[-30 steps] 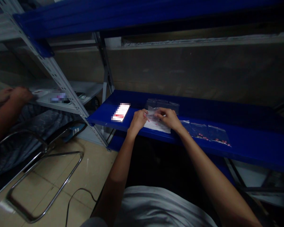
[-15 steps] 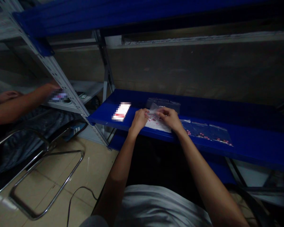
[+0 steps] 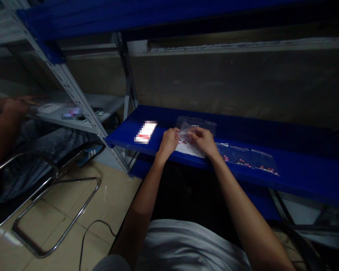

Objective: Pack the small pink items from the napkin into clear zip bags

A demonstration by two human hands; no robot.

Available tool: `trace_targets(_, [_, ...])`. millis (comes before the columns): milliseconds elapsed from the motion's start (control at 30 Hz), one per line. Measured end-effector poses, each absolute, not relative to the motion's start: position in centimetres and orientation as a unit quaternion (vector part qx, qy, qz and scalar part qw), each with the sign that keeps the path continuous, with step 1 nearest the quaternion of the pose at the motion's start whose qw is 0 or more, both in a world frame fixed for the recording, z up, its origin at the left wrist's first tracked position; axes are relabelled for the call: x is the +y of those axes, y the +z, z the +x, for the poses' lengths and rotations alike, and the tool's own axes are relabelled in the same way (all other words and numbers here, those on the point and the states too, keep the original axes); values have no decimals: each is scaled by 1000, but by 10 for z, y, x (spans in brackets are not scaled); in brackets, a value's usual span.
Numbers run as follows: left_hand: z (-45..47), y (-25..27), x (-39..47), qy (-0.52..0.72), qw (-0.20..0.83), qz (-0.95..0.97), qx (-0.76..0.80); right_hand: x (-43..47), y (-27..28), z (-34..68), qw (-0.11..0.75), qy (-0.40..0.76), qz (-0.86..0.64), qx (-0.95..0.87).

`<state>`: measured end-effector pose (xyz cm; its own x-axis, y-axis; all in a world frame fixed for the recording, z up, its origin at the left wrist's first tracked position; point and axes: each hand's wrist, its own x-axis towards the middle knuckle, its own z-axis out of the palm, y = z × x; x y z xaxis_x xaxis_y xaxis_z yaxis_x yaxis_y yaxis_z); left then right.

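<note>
My left hand [image 3: 169, 142] is closed in a pinch at the left edge of a clear plastic bag [image 3: 184, 132]. Across from it, my right hand [image 3: 205, 141] has its thumb and fingers brought together at the bag's right side. Beneath the bag and close to the shelf's front edge lies a white sheet [image 3: 190, 149] with small pink and dark pieces on it. Flat clear bags [image 3: 210, 127] rest just behind my hands. To the right of my right hand, a row of zip bags [image 3: 244, 156] holds small pink and dark pieces.
A lit phone [image 3: 145, 132], its screen blurred, lies left of my hands on the blue shelf [image 3: 305, 165]. An upper blue shelf [image 3: 169, 19] hangs overhead. At left are a metal upright [image 3: 70, 90], another person's arm [image 3: 5, 120] and a chair frame [image 3: 56, 248].
The other person's arm at the left has drawn back from the blurred device on the grey shelf. My hands stay at the bag with hardly any shift.
</note>
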<state>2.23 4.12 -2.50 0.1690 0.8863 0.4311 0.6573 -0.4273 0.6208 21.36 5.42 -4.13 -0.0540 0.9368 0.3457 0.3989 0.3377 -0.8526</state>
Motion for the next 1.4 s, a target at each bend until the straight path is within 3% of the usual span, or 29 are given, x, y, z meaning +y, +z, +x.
trace_targets(367, [26,-28,41,420,178,739,495,58,-36,213,488,275,-518,-647])
trace_targets(533, [40,-23,36,512,226,646,519,48,-27,210,607,310,-479,-553])
trace_targets(700, [82,-30,27,573,390,543,474,30,-25,198,702,316,-449,-455])
trace_targets(800, [92,-33,27,586,456,513,431,23,-26,199,692,336,-447,-456])
trace_targets(967, [68,-20,32,544,464,546,436,20,-16,222,662,328,-494,-458])
trace_targets(1200, [44,7,45,510,444,594,435,26,2,246,518,399,-508,-561])
trace_targets(1400, [51,4,59,517,511,511,459,55,-2,231,549,419,-523,-500])
